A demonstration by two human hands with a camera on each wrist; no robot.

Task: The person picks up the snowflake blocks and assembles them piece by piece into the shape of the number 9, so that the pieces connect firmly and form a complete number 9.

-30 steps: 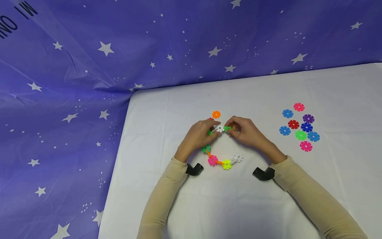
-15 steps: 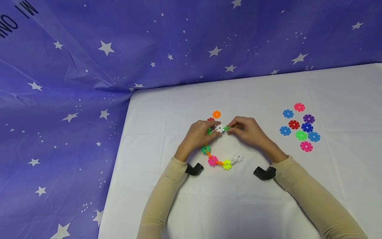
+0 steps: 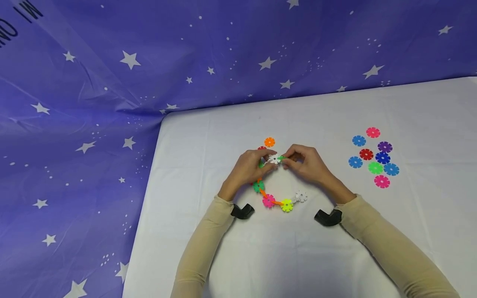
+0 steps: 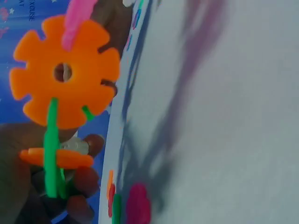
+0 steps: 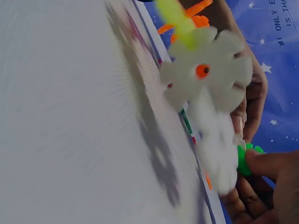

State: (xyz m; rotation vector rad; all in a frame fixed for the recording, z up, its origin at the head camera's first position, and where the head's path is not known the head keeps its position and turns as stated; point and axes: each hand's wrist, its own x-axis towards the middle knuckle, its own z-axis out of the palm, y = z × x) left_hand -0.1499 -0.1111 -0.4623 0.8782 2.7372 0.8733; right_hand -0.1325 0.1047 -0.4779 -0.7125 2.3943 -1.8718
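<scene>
Notched plastic discs are joined edge to edge into a curved chain. My left hand (image 3: 246, 169) grips its upper part, with a white disc (image 3: 274, 159) showing at the fingertips. Thumb and fingers of my right hand (image 3: 308, 164) pinch a green disc (image 5: 243, 161), which meets the white disc's edge; how deep the slots mesh cannot be seen. Below the hands hangs the rest of the chain: a darker green disc (image 3: 258, 186), a pink disc (image 3: 268, 201), a yellow disc (image 3: 286, 205) and a whitish end disc (image 3: 301, 196). An orange disc (image 4: 88, 60) looms close in the left wrist view.
Several loose discs lie to the right on the white-covered table (image 3: 335, 256), among them a purple disc (image 3: 385, 147) and a bright green disc (image 3: 375, 167). Beyond the hands lie a loose orange disc (image 3: 269, 142) and a partly hidden red disc (image 3: 262, 147). A starry purple cloth (image 3: 223, 49) hangs behind.
The right hand has shifted slightly left, bringing the green disc closer against the white one. The hanging end of the chain has swung a little to the right.
</scene>
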